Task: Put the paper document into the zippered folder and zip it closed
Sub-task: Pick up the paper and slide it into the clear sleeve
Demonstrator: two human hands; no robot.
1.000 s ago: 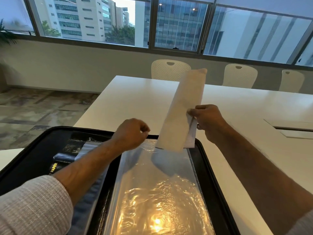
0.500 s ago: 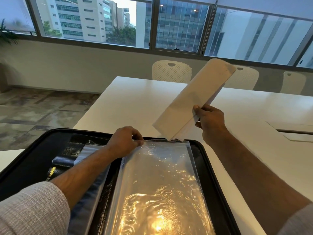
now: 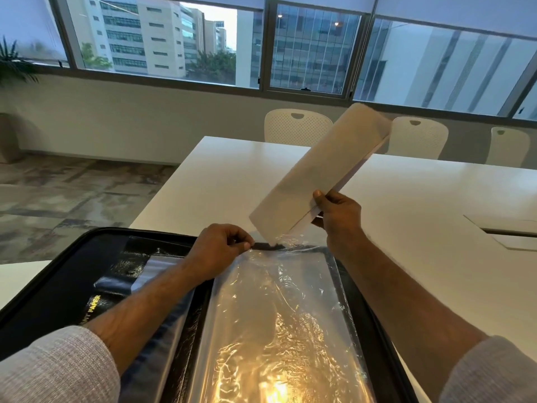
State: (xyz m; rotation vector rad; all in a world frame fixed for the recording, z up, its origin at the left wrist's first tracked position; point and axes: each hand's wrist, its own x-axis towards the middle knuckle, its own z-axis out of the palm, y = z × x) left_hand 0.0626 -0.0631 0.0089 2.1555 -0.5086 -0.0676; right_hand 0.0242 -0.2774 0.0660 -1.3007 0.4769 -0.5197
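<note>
The black zippered folder [image 3: 55,274] lies open on the white table [image 3: 220,181]. A clear plastic sleeve [image 3: 279,321] covers the folder's right half and glares with reflected light. My left hand [image 3: 218,248] pinches the sleeve's top edge and lifts it a little. My right hand [image 3: 338,216] holds the white paper document [image 3: 322,173] by its lower right side. The paper tilts up and away to the right, and its lower corner touches the sleeve's top opening, just right of my left fingers.
Three white chairs [image 3: 297,126] stand along the table's far side under a wide window. A recessed cable hatch [image 3: 505,231] sits in the table at right. The table's left edge drops to a tiled floor [image 3: 72,193]. A potted plant [image 3: 14,68] is far left.
The paper has swung from nearly upright to tilted right, and its lower corner has come down to the sleeve's top edge. My left hand has lowered and pinched that edge.
</note>
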